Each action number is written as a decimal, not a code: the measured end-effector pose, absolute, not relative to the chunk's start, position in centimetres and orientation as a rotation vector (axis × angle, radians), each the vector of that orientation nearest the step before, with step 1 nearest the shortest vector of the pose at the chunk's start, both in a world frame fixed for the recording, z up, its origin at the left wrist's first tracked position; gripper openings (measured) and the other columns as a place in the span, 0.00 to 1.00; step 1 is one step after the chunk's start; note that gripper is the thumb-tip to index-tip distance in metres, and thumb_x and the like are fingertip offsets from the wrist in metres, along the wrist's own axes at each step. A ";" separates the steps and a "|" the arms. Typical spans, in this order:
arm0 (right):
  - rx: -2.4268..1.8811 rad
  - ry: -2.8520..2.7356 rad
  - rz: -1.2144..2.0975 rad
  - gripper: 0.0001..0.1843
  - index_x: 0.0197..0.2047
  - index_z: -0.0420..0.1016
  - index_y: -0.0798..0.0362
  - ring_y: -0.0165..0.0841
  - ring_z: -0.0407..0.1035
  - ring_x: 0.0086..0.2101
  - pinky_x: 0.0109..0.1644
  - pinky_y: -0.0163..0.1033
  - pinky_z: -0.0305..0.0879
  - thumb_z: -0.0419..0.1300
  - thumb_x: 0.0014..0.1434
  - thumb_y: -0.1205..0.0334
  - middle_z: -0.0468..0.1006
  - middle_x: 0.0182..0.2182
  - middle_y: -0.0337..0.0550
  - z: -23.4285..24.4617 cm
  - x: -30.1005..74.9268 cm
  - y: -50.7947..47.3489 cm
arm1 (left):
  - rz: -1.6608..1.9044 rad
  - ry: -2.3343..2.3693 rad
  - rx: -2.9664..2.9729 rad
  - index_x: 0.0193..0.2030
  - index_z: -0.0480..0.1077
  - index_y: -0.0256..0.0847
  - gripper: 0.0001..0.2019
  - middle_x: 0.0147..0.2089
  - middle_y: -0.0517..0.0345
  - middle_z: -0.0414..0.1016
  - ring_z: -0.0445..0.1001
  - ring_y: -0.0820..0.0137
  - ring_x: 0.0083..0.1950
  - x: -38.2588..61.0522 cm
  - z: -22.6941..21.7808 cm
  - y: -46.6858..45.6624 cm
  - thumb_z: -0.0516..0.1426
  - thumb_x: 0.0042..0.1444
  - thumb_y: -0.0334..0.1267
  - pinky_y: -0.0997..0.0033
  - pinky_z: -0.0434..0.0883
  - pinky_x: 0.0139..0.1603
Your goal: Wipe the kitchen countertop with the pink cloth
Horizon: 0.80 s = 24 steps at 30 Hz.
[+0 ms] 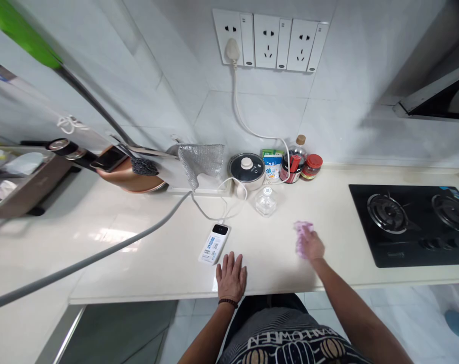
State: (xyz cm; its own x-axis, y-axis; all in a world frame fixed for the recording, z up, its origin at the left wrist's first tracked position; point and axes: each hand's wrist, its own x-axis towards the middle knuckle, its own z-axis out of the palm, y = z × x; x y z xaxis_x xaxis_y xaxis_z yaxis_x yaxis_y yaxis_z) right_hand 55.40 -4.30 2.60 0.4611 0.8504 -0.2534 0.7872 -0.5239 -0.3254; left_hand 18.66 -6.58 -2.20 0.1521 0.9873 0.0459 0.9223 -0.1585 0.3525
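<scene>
My left hand (231, 278) lies flat on the cream countertop (267, 268) near its front edge, fingers stretched out and holding nothing. Just beyond its fingertips is a white power bank (214, 244) with blue print and a cable at its far end. My right hand (313, 245) is closed on a pink-purple cloth (302, 236), pressed on the counter to the left of the stove. Both hand and cloth are slightly blurred. A clear glass jar (266, 203) stands behind and to the left of the cloth.
A small electric pot (246, 171), seasoning bags (272, 165) and a red-lidded jar (311, 167) line the wall. The black gas stove (415, 227) is at right. A grey hose (100, 251) crosses the left side; a dish rack (20, 177) stands far left.
</scene>
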 end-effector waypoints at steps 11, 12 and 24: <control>-2.184 -1.817 0.771 0.24 0.64 0.79 0.38 0.43 0.76 0.47 0.50 0.43 0.72 0.60 0.67 0.59 0.80 0.54 0.48 1.8 47.3 -7.7 | 0.389 1.866 2.176 0.70 0.72 0.46 0.24 0.78 0.46 0.63 0.56 0.54 0.81 18.8 -1.7 -6.4 0.49 0.72 0.42 0.43 0.45 0.80; -2.290 -1.735 0.746 0.25 0.66 0.77 0.39 0.43 0.76 0.47 0.50 0.43 0.71 0.57 0.69 0.58 0.80 0.56 0.50 2.0 49.9 -7.9 | 0.389 1.867 2.171 0.70 0.72 0.46 0.24 0.78 0.46 0.63 0.56 0.54 0.80 18.9 -1.6 -6.4 0.49 0.72 0.42 0.44 0.45 0.80; -2.939 -0.796 0.340 0.33 0.75 0.65 0.48 0.47 0.77 0.44 0.45 0.48 0.70 0.44 0.74 0.45 0.78 0.54 0.60 4.8 66.9 -13.7 | 0.411 1.855 2.142 0.70 0.72 0.43 0.25 0.78 0.43 0.63 0.56 0.52 0.81 19.0 -1.5 -6.4 0.48 0.72 0.44 0.42 0.45 0.80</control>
